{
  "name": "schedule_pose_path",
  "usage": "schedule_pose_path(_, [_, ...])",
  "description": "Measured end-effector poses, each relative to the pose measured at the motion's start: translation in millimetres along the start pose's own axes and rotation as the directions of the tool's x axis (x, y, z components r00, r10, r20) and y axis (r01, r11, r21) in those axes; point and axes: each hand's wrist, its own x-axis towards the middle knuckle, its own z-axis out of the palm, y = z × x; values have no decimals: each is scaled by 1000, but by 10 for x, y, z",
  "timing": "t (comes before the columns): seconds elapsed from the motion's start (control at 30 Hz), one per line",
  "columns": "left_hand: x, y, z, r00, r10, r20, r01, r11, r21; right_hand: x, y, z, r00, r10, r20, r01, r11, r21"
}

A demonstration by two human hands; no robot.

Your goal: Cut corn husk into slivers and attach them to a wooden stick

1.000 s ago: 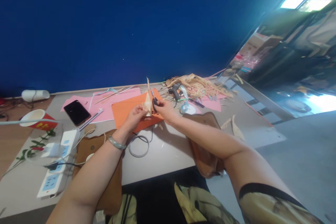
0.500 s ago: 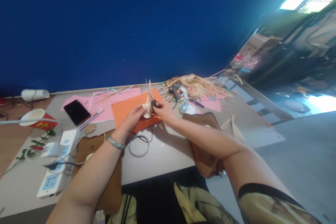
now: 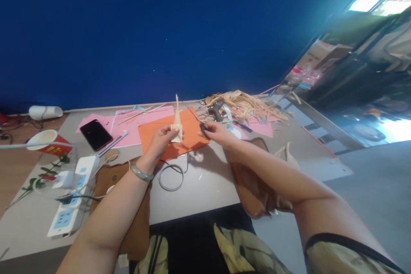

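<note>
Between the thumb and fingers of my left hand is a pale, dried-husk-like strip, broad at the bottom and tapering to a thin upright tip. My right hand grips a pair of dark-handled scissors, whose blades point up and to the left. A gap separates the blades from the strip. Beneath both hands lies an orange sheet on the table.
Pale dried strips are heaped at the back right beside a black glue gun. On the left are a phone, a power strip and a red paper cup. A grey cable loop lies near the front.
My right hand has drawn the scissors rightward, away from the strip. My left hand has shifted slightly left, still pinching the strip, which now stands free of the blades.
</note>
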Motion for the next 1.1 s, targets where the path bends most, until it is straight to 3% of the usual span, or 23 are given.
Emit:
schedule_pose_path(0.07, [7,7,-4,1000,-10,14,10,1000,-20,-52,-62,-206,972,63,228,-32,990,-136])
schedule_pose_path(0.13, [13,10,-4,999,-23,23,23,999,-27,-88,-104,-364,928,131,348,-34,962,-270])
schedule_pose_path(0.23, [14,7,-8,998,-48,34,49,999,-16,-116,-132,-478,895,183,408,-25,931,-363])
schedule_pose_path(0.4, [20,-14,-26,992,-112,59,115,992,-42,-117,-167,-446,836,172,522,0,950,-313])
schedule_pose_path(0.73, [52,1,-42,950,-311,-26,299,932,-203,-96,-109,-426,807,175,564,-8,958,-286])
schedule_pose_path(1.1, [42,-18,-41,969,-245,36,247,960,-132,-138,-131,-415,816,216,536,-91,964,-250])
